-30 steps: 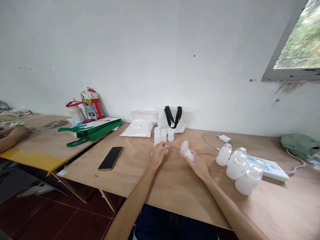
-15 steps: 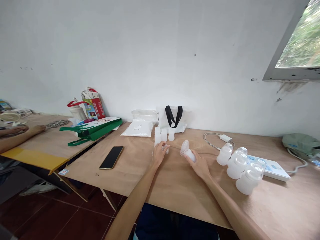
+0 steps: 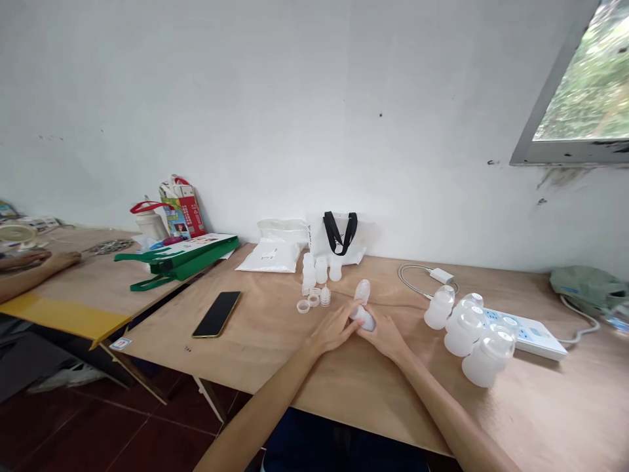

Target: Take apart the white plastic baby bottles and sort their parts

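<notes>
My right hand grips a small translucent white bottle that lies tilted over the plywood table. My left hand has come up against the bottle's near end, its fingertips touching it. Just beyond the left hand lie small clear rings and a nipple-like piece. Behind them stand three small white bottles.
Several capped white bottles stand at right beside a white power strip and a charger cable. A black phone, white plastic bags and a green bag lie to the left. Another person's arm rests on the neighbouring table.
My left hand left the small rings and moved right to meet the bottle in my right hand. The rings now lie uncovered on the table.
</notes>
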A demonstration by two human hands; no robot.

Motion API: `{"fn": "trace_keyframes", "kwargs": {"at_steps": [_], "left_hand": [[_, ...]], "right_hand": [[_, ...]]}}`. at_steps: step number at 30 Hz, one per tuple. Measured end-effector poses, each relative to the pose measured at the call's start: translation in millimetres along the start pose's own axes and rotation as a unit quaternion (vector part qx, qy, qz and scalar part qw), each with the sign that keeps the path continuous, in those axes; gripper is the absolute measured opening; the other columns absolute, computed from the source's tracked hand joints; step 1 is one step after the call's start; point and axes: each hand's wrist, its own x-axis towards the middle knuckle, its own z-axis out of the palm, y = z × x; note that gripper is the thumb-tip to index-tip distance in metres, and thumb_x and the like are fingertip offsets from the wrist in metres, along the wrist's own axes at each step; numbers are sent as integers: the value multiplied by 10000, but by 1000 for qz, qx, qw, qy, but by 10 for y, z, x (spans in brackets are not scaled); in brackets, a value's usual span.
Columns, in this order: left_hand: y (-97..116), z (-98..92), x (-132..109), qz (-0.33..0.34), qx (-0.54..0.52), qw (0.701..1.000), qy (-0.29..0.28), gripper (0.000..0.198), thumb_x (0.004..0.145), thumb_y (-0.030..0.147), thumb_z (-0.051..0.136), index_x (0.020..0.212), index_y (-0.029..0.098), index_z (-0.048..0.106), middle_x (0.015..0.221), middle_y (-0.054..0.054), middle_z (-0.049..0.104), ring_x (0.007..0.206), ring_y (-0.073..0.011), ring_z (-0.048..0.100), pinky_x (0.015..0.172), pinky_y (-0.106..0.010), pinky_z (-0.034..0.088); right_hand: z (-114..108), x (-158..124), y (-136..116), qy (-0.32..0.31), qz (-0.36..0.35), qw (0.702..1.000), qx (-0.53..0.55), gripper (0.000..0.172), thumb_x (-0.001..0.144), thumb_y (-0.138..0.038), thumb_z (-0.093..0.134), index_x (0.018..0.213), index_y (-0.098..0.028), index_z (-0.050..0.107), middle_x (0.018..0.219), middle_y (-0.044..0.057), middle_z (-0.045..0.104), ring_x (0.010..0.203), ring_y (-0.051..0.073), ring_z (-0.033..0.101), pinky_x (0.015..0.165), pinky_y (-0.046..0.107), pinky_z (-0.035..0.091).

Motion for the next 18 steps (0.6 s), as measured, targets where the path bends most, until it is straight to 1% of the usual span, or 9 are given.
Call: {"fn": "trace_keyframes", "kwargs": {"at_steps": [3, 5, 6, 9, 11, 12, 14, 16, 18], "left_hand": [[-55, 55, 28, -48, 5, 998, 36, 347, 943, 505, 562, 1166, 250, 635, 1020, -23, 694, 856, -188, 634, 795, -285, 497], [-144, 46, 48, -95, 12, 989, 116, 321, 913, 533, 587, 977, 224, 644, 806, 18, 647, 697, -152, 580, 691, -256, 473], [-192, 21, 54, -117, 11, 979, 169, 323, 914, 537, 579, 942, 219, 631, 758, 28, 621, 664, -143, 560, 666, -249, 463], [-340, -137, 52, -162, 13, 928, 334, 330, 934, 528, 546, 1052, 226, 609, 838, 1, 651, 711, -155, 587, 688, -261, 472], [-459, -281, 34, -176, 32, 899, 399, 366, 954, 512, 522, 1194, 243, 585, 1027, -46, 687, 860, -189, 630, 783, -296, 491], [-532, -351, 21, -176, 48, 895, 408, 380, 962, 502, 514, 1243, 253, 575, 1139, -67, 682, 973, -213, 634, 865, -326, 487], [-704, -457, -12, -177, 75, 905, 380, 405, 971, 471, 509, 1324, 276, 549, 1288, -85, 649, 1161, -252, 597, 1029, -406, 426], [-890, -501, -50, -193, 82, 918, 337, 419, 983, 435, 484, 1373, 284, 517, 1348, -92, 625, 1247, -267, 565, 1075, -452, 399], [-1053, -488, -85, -211, 77, 935, 275, 408, 996, 405, 447, 1375, 268, 515, 1355, -102, 625, 1254, -259, 574, 1059, -446, 427]], "right_hand": [[15, -25, -46, -5, -10, 994, -106, 348, 886, -380, 575, 1206, -251, 618, 1118, 69, 747, 1022, 281, 698, 778, 316, 475], [22, -33, -71, 1, -16, 987, -160, 329, 897, -396, 575, 1190, -254, 623, 1119, 80, 746, 1032, 289, 693, 759, 309, 463], [24, -32, -76, 9, -14, 985, -170, 324, 907, -412, 567, 1187, -257, 621, 1124, 82, 745, 1033, 289, 692, 753, 307, 460], [19, -20, -50, 36, 26, 987, -155, 319, 936, -467, 524, 1162, -260, 610, 1086, 75, 750, 994, 293, 703, 738, 319, 462], [13, -13, -7, 53, 63, 989, -123, 344, 941, -514, 499, 1138, -253, 603, 1044, 77, 749, 975, 309, 705, 746, 342, 469], [12, -12, 16, 61, 76, 990, -100, 365, 940, -536, 489, 1141, -250, 595, 1038, 81, 744, 982, 315, 701, 760, 354, 473], [18, -11, 54, 83, 90, 992, -41, 412, 938, -572, 466, 1173, -249, 567, 1073, 86, 723, 1034, 318, 679, 806, 375, 482], [30, -11, 74, 116, 87, 989, 29, 469, 943, -593, 432, 1242, -243, 518, 1157, 95, 685, 1102, 306, 641, 871, 391, 484], [40, -6, 88, 165, 89, 979, 81, 514, 954, -601, 390, 1299, -229, 471, 1226, 112, 634, 1153, 293, 598, 936, 407, 471]]}}
